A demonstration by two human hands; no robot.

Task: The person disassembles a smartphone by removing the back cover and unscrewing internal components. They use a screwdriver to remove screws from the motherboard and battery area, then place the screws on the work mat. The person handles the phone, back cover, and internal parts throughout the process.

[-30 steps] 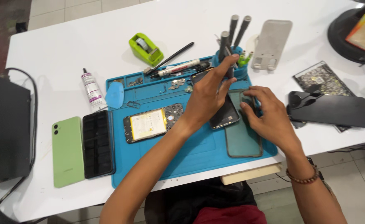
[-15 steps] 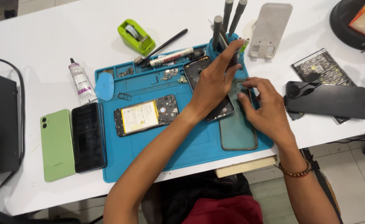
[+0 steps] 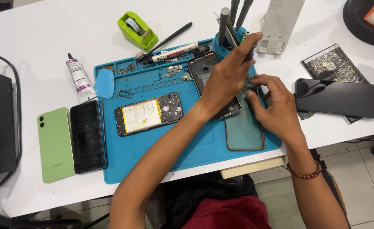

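The left hand (image 3: 227,78) reaches across the blue mat (image 3: 170,146), its grip pinched on a dark tool (image 3: 250,51) beside the tool holder (image 3: 228,38). The right hand (image 3: 274,106) rests its fingertips, loosely curled, on a clear phone case (image 3: 243,133). The left hand partly covers a phone frame (image 3: 206,70). An opened phone (image 3: 149,113), a glue tube (image 3: 79,78), a tape dispenser (image 3: 138,30) and a green back cover (image 3: 55,144) lie around on the white surface (image 3: 38,38).

White table (image 3: 38,29) carries a blue mat (image 3: 161,148); left of it — green phone back (image 3: 55,144), black screen (image 3: 88,135), glue bottle (image 3: 79,78); above it — green tape dispenser (image 3: 138,30).
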